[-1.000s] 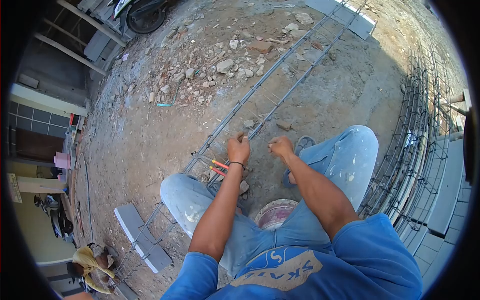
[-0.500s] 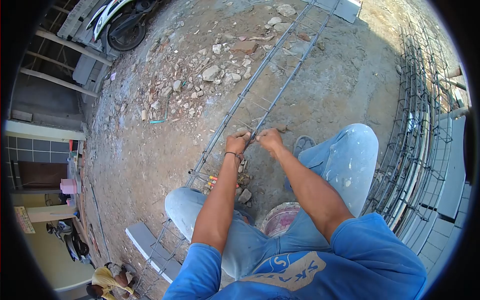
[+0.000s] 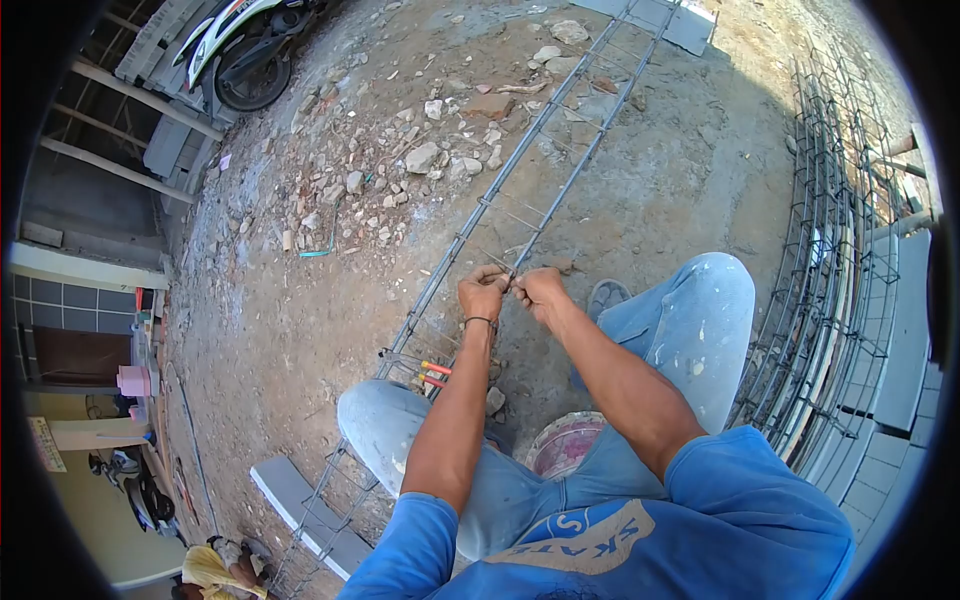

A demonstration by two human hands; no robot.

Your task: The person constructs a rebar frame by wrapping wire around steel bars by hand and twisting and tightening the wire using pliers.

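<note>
Steel frame [image 3: 484,201] slants across the ground, one slab [image 3: 690,30] under its far stretch, another [image 3: 285,493] under its near stretch. Rubble [image 3: 423,157] left of it; motorcycle [image 3: 250,62] beyond, far left. Bucket [image 3: 568,447] between the person's legs. Steel cages [image 3: 830,250] along the right. Second person [image 3: 213,568] lower left.

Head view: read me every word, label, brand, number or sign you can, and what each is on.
"S": shirt print.
"SKAT": same shirt, lower line; any further letter is unclear.
Yellow sign: too small to read.
Motorbike: marks too small to read.
</note>
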